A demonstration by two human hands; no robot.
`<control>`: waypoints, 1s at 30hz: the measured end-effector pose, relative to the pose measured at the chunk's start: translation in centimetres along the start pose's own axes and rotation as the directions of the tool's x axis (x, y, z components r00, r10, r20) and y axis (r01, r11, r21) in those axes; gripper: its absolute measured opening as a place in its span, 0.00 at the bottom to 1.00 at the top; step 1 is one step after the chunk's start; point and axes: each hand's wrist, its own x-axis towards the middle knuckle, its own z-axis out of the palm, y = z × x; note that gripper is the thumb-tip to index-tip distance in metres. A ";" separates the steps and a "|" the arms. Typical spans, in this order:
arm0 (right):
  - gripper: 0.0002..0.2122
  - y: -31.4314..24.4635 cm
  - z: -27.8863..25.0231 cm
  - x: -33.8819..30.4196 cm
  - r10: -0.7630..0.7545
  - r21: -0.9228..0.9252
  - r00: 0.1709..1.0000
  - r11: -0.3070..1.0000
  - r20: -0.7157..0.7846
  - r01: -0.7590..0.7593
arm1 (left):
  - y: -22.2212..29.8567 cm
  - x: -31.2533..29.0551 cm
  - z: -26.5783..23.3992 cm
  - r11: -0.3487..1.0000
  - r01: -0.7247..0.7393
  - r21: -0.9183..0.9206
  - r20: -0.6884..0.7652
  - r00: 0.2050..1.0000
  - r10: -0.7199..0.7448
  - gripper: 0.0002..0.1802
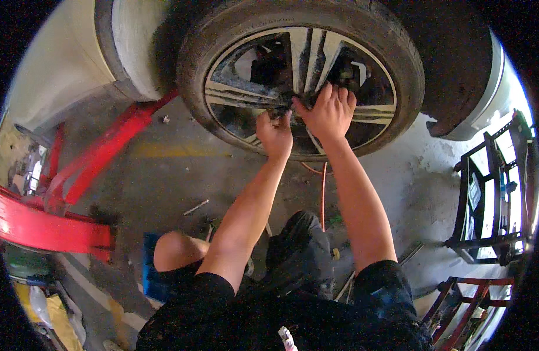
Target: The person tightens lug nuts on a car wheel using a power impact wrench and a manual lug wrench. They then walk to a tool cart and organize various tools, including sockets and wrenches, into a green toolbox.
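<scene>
Two bare hands work at the middle of a car wheel (304,58), which fills the upper centre of the frame. The left hand (275,138) sits just below and left of the hub, its fingers bent up toward it; the right hand (332,115) lies over the spokes to the right, thumb pointing at the hub, fingers curled at a gap between spokes. The two are slightly apart — thumb and fingertips near one another — and I cannot tell whether either is closed on something.

Around the two-tone spokes runs a dusty dark tire (194,93). Pale car bodywork (59,70) shows at the upper left, and more of it at the right edge. A red lift arm (114,140) slants across the left of the frame to a thick red beam (50,225).

Below the wheel, an orange-red hose (323,202) hangs near the right forearm. A thin metal rod (196,207) lies on the grey floor (158,181), left of centre — beneath it in the frame, a bare knee (174,251) beside something blue (151,275). A black rack (486,202) stands at the right, with a dark red frame (465,301) at the lower right.
</scene>
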 end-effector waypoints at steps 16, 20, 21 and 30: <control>0.33 0.4 1.3 -0.2 -0.105 -0.179 0.990 0.980 -0.097 0.086 | -0.3 -1.4 1.0 0.993 -0.109 -0.038 -0.208 0.973 0.099 0.11; 0.34 0.1 1.4 -0.1 -0.140 -0.217 0.984 0.969 -0.108 0.114 | -1.0 -0.8 0.1 0.961 -0.269 0.066 -0.180 0.944 0.276 0.11; 0.34 0.1 1.6 -0.1 -0.135 -0.215 0.985 0.971 -0.107 0.109 | -1.3 -0.7 0.0 0.942 -0.324 0.090 -0.175 0.926 0.335 0.11; 0.36 0.9 2.5 -0.3 -0.158 -0.230 0.979 0.965 -0.129 0.125 | -1.6 -0.4 -0.4 0.980 -0.198 0.022 -0.165 0.966 0.199 0.10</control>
